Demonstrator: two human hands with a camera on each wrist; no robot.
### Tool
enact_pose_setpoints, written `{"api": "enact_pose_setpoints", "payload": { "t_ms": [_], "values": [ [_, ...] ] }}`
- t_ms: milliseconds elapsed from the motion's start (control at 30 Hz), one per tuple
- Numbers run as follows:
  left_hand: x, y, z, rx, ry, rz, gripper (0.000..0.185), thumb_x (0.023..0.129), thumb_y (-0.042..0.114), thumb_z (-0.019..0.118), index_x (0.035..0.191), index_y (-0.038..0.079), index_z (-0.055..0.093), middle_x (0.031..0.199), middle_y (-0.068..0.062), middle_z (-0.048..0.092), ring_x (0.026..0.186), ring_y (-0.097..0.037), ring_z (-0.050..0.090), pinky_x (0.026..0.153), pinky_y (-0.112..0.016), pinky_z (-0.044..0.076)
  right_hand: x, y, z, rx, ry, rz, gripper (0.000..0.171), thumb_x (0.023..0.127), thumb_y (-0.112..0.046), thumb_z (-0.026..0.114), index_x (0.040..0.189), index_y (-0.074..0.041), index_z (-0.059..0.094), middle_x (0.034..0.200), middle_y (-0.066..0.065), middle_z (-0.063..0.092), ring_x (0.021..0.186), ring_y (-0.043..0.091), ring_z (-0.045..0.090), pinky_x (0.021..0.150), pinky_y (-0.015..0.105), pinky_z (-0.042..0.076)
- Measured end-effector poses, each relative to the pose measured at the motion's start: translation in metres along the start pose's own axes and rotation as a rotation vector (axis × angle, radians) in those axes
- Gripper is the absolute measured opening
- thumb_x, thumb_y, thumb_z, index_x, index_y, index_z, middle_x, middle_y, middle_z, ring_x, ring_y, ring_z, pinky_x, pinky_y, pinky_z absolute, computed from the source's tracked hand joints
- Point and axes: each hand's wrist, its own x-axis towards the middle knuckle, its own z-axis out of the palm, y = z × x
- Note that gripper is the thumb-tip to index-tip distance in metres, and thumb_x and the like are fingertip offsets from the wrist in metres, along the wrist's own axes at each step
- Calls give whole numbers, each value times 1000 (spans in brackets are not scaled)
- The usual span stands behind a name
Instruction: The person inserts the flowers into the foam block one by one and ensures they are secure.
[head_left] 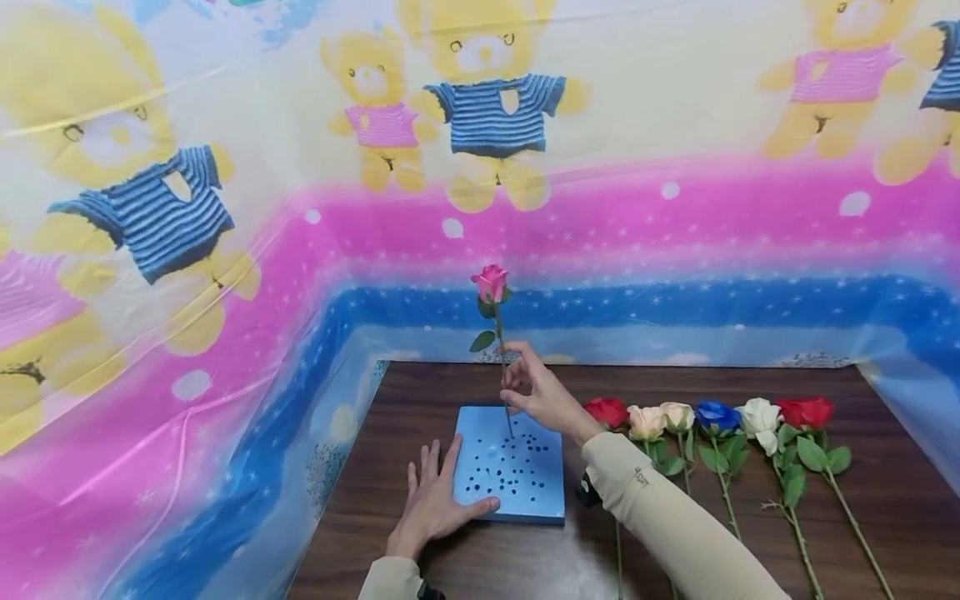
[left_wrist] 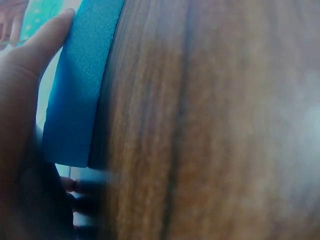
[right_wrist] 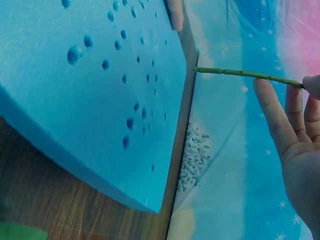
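My right hand (head_left: 551, 404) pinches the green stem of a pink rose (head_left: 491, 283) between thumb and fingers. The rose stands nearly upright, bloom at the top, over a blue foam block (head_left: 480, 423) dotted with many small dark holes. In the right wrist view the lower stem (right_wrist: 225, 72) sticks out from the fingers, its cut tip apart from the foam. My left hand (head_left: 435, 504) rests against the block's left side with straight, spread fingers. Its thumb lies along the front edge, and the left wrist view shows the thumb touching the foam's rim (left_wrist: 82, 85).
To the right on the dark wooden table (head_left: 517, 562) lie several more roses: a red rose (head_left: 606, 412), peach ones, a blue rose (head_left: 717, 417), a white rose (head_left: 761, 417) and another red one. My right forearm crosses some stems. A bear-print cloth (head_left: 615, 242) hangs behind the table.
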Motion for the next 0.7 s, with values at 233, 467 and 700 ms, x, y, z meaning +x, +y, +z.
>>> {"api": "enact_pose_setpoints", "payload": {
  "t_ms": [233, 467, 700],
  "values": [
    [0, 3, -2, -6, -8, -3, 132, 83, 86, 79, 182, 27, 14, 183, -31, 10, 170, -53, 3, 130, -81, 1, 9, 1, 12, -18, -7, -23, 71, 107, 7, 68, 163, -21, 36, 114, 17, 60, 101, 27, 67, 75, 40, 70],
    [-6, -2, -2, 10, -15, -26, 132, 82, 86, 79, 182, 27, 16, 183, -31, 12, 170, -54, 4, 129, -82, 1, 15, -1, 31, 12, -35, -7, 69, 108, 7, 66, 164, -20, 35, 114, 16, 58, 99, 26, 67, 79, 50, 70],
    [-1, 2, -2, 2, -6, -8, 132, 82, 88, 78, 181, 26, 18, 182, -32, 13, 170, -54, 5, 129, -82, 2, 25, -2, 34, 4, -16, 18, 69, 109, 5, 66, 161, -32, 39, 114, 15, 59, 99, 33, 70, 80, 51, 70]
  ]
}}
